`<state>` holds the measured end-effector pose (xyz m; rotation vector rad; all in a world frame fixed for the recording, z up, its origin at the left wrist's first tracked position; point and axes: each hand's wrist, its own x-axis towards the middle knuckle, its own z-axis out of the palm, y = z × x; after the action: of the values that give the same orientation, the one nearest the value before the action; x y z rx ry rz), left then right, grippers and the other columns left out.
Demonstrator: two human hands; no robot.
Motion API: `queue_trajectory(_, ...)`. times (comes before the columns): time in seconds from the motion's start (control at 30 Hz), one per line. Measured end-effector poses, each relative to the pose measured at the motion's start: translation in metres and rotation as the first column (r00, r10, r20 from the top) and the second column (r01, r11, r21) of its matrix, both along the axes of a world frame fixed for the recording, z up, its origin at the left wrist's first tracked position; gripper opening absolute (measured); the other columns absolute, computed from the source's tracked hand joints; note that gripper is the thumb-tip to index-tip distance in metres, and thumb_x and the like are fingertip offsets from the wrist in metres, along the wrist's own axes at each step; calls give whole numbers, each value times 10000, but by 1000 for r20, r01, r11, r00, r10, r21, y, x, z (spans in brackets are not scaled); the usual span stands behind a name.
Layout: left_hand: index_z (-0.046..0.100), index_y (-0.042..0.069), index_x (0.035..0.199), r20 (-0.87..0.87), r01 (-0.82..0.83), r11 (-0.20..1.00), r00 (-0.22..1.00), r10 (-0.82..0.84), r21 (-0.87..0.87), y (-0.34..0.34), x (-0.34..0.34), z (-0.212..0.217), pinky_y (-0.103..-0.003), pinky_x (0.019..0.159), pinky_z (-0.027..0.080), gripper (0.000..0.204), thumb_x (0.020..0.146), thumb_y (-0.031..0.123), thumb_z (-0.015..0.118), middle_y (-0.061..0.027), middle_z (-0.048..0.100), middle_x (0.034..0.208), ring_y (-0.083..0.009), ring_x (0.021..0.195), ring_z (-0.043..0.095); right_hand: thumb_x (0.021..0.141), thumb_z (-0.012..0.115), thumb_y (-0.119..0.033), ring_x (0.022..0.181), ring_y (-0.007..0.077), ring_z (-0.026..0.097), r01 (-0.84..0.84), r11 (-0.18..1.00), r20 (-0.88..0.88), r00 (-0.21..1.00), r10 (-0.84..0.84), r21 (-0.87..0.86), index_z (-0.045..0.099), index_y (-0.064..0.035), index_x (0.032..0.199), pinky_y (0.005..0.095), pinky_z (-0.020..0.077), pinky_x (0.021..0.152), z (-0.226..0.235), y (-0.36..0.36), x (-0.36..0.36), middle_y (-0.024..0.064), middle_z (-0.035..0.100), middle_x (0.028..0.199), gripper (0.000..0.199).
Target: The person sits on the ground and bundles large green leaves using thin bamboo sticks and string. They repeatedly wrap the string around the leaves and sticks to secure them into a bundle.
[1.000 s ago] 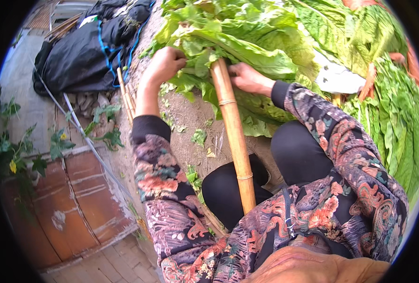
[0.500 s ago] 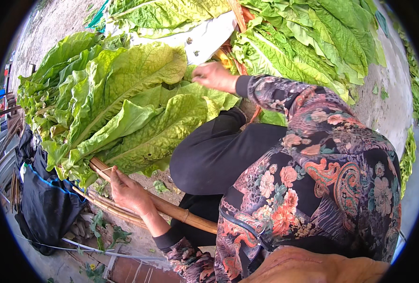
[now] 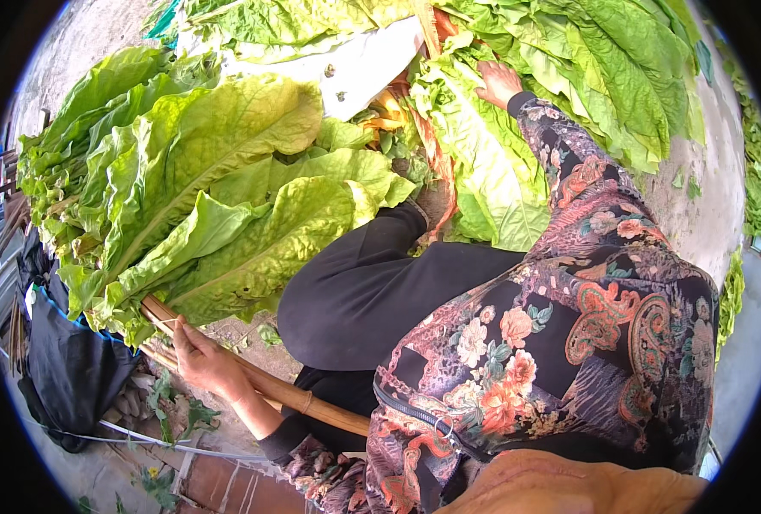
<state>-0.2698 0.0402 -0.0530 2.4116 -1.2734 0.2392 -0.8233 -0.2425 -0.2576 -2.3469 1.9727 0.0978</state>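
Note:
My left hand [image 3: 202, 358] is closed beside a bamboo pole [image 3: 325, 409], pinching a thin pale string [image 3: 164, 320] that runs over the pole near its leafy end. Large yellow-green leaves [image 3: 200, 176] hang in a thick overlapping row at that end, their stalks bunched to the left. Farther off to the right, my right hand [image 3: 498, 83] rests with fingers outstretched on a loose pile of broad green leaves [image 3: 586, 77]. Its fingertips touch the leaves, and nothing shows in its grasp.
A white sheet [image 3: 367, 64] with holes lies between the two leaf masses. Orange-red strips [image 3: 436, 158] run beside my bent knee [image 3: 337, 295]. At the lower left are a black bag [image 3: 76, 377] with a blue edge, another cane and a white pipe [image 3: 183, 447].
My right hand has moved away from the strung leaves, far and right onto the loose pile. My left hand keeps its pinch by the pole. The whole view has shifted slightly.

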Motion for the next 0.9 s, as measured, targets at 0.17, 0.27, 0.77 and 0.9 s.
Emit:
queue_trajectory(0.17, 657, 19, 1058, 10, 45, 999, 999, -45, -5, -1, 1, -3, -334, 739, 503, 260, 931, 192, 510, -137, 685, 959, -260, 845, 659, 722, 627, -166, 1025, 277, 527, 31, 999, -124, 992, -32, -8, 588, -95, 1015, 443, 399, 836, -20, 14, 0, 102, 577, 992, 304)
queue_trajectory(0.27, 656, 16, 1060, -22, 36, 999, 999, -37, -22, -2, 4, -7, -332, 740, 502, 262, 935, 193, 509, -142, 683, 964, -262, 850, 659, 701, 605, -137, 987, 277, 522, -58, 979, 49, 996, 69, -197, 573, -91, 995, 444, 380, 851, -5, 37, -2, 100, 555, 966, 299)
queue_trajectory(0.77, 646, -7, 1067, -121, 16, 997, 992, -25, -79, 3, 8, -4, -318, 765, 492, 282, 939, 207, 517, -145, 680, 980, -240, 871, 650, 809, 622, -326, 1158, 270, 482, 283, 943, 17, 958, -285, -172, 474, -113, 1272, 441, 360, 956, 2, 3, -5, 88, 535, 1251, 531)
queue_trajectory(0.9, 649, -10, 1059, -117, 10, 996, 993, -20, -86, 2, 4, -1, -308, 769, 489, 275, 940, 200, 518, -138, 681, 980, -223, 874, 647, 778, 643, -450, 1157, 282, 511, 429, 856, -33, 898, -439, 287, 486, -104, 1295, 454, 354, 977, 20, -10, -13, 135, 561, 1241, 641)
